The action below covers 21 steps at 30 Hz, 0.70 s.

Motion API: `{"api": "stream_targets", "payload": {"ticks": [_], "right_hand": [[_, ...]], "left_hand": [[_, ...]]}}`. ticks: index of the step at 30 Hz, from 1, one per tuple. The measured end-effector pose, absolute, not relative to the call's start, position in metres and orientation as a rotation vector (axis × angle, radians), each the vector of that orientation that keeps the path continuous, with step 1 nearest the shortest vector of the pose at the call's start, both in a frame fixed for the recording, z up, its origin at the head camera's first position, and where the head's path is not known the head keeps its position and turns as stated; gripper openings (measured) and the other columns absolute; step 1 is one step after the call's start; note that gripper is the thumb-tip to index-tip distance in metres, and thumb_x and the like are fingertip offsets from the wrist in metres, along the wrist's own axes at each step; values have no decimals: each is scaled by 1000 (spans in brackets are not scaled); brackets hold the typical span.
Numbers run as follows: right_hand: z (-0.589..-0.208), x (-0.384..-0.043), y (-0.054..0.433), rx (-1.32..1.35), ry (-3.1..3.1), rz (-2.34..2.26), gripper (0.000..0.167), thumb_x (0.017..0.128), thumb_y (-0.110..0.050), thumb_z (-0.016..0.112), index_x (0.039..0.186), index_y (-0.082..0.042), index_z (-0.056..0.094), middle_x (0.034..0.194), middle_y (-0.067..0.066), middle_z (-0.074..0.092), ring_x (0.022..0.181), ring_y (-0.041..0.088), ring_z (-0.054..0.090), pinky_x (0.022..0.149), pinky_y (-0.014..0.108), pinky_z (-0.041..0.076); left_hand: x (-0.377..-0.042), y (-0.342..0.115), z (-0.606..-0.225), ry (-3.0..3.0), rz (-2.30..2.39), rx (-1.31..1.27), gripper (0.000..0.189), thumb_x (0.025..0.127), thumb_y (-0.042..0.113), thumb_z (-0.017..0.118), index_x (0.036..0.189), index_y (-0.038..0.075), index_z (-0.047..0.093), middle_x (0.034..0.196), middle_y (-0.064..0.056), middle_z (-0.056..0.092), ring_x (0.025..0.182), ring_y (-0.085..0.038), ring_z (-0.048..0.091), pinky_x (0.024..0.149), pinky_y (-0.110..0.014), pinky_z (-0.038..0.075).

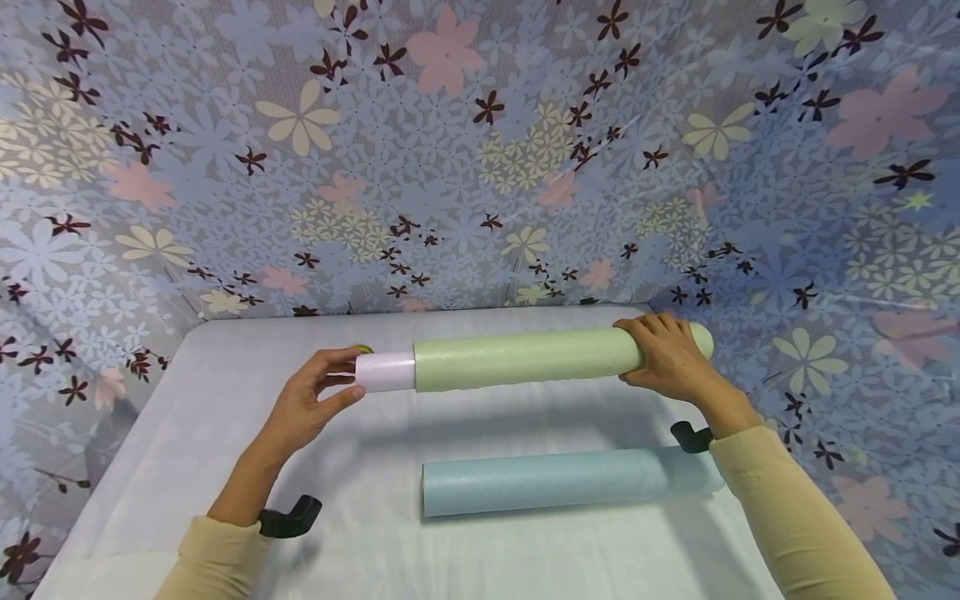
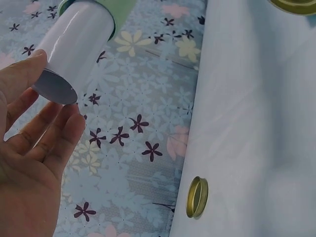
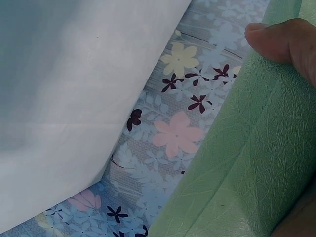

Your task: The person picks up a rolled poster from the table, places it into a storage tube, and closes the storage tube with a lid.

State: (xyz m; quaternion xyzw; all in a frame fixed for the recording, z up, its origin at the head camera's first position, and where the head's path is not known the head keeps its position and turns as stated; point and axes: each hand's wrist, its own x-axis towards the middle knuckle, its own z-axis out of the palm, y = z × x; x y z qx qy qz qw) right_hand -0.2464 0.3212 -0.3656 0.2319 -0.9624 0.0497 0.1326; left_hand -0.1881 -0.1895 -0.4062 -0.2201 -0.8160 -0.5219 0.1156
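Observation:
A long light green paper roll with a crinkled surface is held up over the white-covered table. My right hand grips it near its right end. From its left end sticks out a glossy white tube. My left hand holds the tube's end between thumb and fingers. The left wrist view shows the thumb on the tube and fingertips at its lower rim. A lengthwise edge runs along the green roll in the right wrist view.
On the table, a light blue roll lies nearer to me. A small gold ring stands near the table's edge, and another gold ring is partly in view. A flowered cloth hangs behind the table.

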Motion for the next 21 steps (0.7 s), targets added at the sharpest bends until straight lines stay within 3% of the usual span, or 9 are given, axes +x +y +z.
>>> {"api": "stream_targets", "payload": {"ticks": [13, 21], "right_hand": [[-366, -246, 319, 674, -2797, 160, 77, 65, -28, 84, 131, -14, 48, 123, 17, 52, 115, 42, 42, 94, 60, 28], [-366, -246, 318, 679, -2781, 150, 76, 64, -29, 85, 130, -14, 48, 122, 17, 53, 114, 41, 43, 91, 59, 30]], "left_hand": [[-190, -177, -404, -2361, -1535, -708, 49, 85, 7, 68, 132, 12, 50, 127, -9, 53, 109, 2, 54, 95, -24, 49], [-192, -167, -405, -2360, -1573, -695, 47, 86, 9, 68, 129, 13, 52, 127, -11, 53, 109, 0, 55, 97, -42, 48]]}}
